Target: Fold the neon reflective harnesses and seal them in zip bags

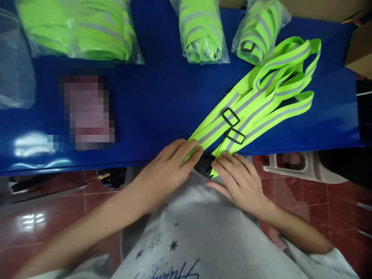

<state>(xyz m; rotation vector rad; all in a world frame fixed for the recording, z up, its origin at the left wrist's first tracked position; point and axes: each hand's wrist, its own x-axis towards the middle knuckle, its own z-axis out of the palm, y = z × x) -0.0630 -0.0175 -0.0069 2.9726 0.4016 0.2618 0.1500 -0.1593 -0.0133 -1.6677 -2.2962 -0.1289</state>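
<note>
A bundle of neon yellow-green reflective straps (261, 97) with grey stripes lies slantwise on the table, its looped ends at the upper right. Two black rectangular buckles (223, 113) sit on the straps near my hands. My left hand (178, 159) is closed around the strap ends at the table's front edge. Beside it, my right hand (240, 178) has its fingers over the end of another strap part, with the thumb below. That end hangs slightly over the edge. My fingers partly hide the ends.
Clear plastic bags of rolled neon straps (202, 35) line the back of the blue table (157, 100). A pixelated item (90, 108) lies at left, near a clear plastic bag (14, 66). A cardboard box (360, 54) stands at right. Below is a plastic stool (314, 170).
</note>
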